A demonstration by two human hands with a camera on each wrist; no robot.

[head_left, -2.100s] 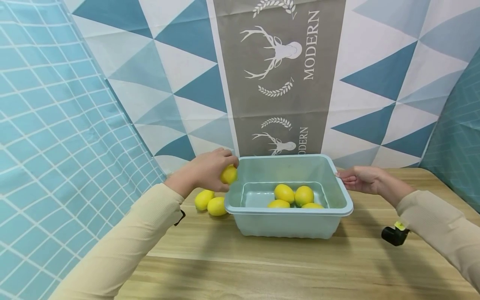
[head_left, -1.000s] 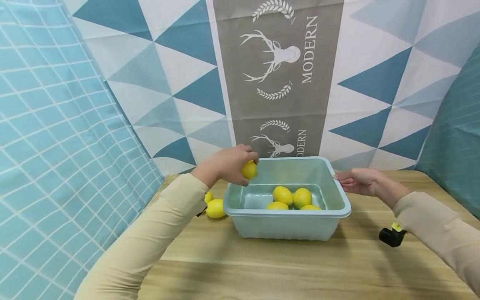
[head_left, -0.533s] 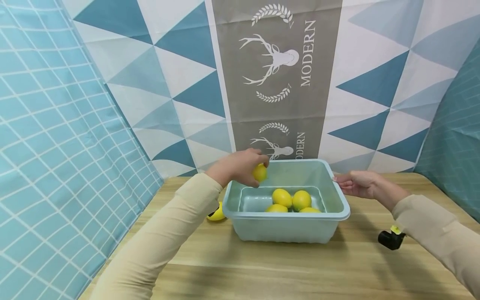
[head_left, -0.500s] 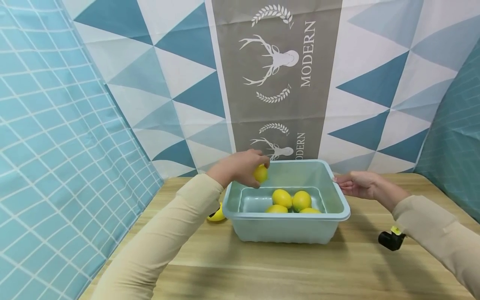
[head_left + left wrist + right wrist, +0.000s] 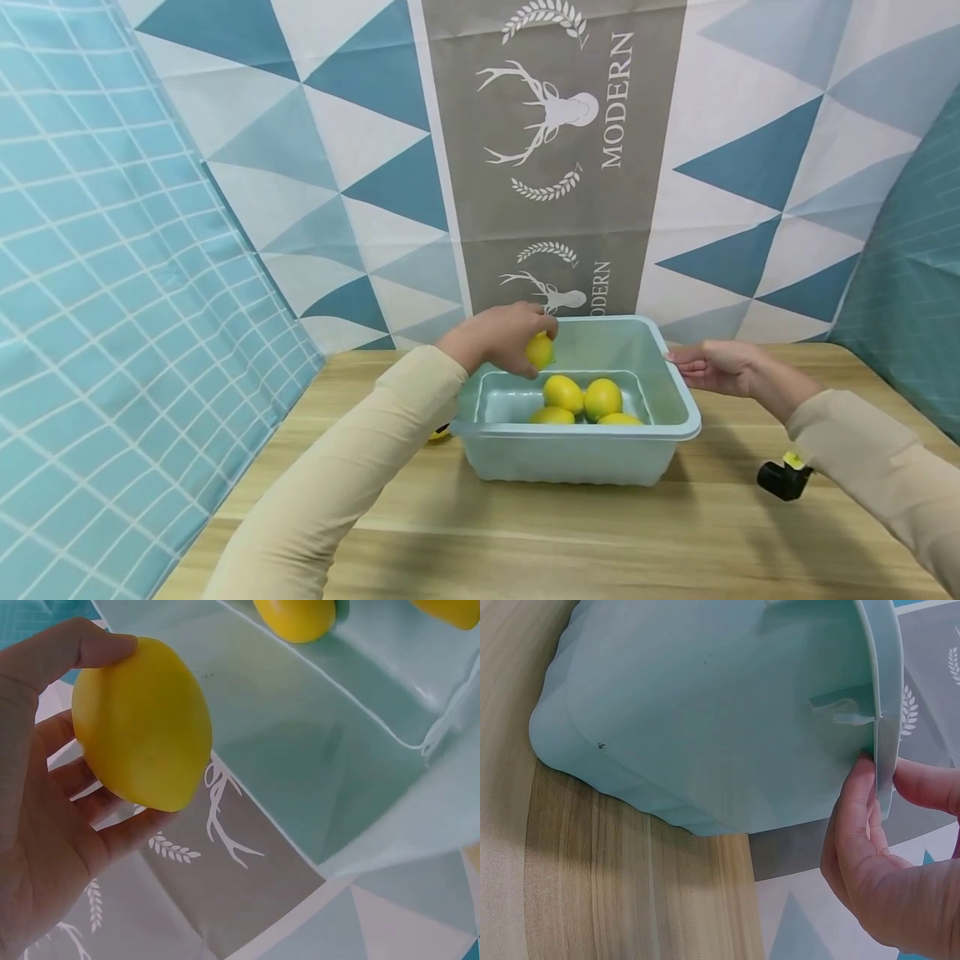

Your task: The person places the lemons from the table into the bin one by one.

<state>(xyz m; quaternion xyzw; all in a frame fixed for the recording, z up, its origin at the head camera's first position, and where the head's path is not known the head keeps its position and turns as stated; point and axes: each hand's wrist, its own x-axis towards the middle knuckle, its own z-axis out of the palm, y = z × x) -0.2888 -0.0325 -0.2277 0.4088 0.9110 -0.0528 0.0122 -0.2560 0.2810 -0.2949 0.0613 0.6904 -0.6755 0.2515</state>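
A yellow lemon (image 5: 142, 724) is held between the thumb and fingers of my left hand (image 5: 507, 337), above the left part of a pale blue-green plastic basin (image 5: 570, 454). Inside the basin several lemons (image 5: 562, 394) lie grouped toward the middle and right. My right hand (image 5: 720, 367) pinches the basin's right rim, the thumb over the rim and the fingers beneath it, as the right wrist view (image 5: 900, 877) shows. Left of the basin, a sliver of another lemon (image 5: 438, 434) shows past the left forearm, which hides most of it.
The basin stands on a wooden table (image 5: 540, 542) close to a patterned cloth backdrop (image 5: 555, 167). A blue checked cloth (image 5: 112, 292) borders the left side. A small black device (image 5: 783, 479) with a yellow tag shows under the right forearm.
My left hand has carried its lemon rightward, from beside the basin's left rim to over the basin. The right hand keeps its hold on the rim.
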